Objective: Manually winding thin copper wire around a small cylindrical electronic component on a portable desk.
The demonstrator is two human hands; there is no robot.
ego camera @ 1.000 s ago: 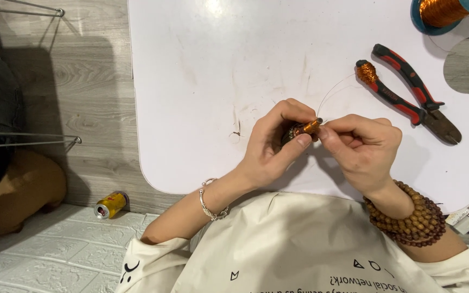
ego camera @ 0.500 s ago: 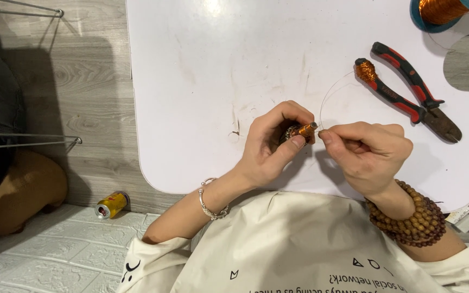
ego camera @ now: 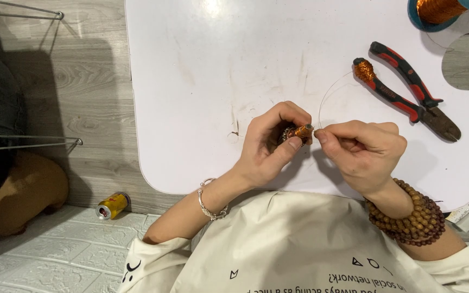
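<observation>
we seem to be in a home craft corner: white table (ego camera: 202, 81), pliers (ego camera: 408, 89), copper wire spool (ego camera: 435, 10), wood-look floor (ego camera: 90, 97).

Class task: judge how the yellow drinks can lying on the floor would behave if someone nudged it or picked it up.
The yellow can lies on its side, so a nudge would probably roll it. It looks small and thin-walled, likely light and easily dented. Whether it is empty cannot be told.
</observation>
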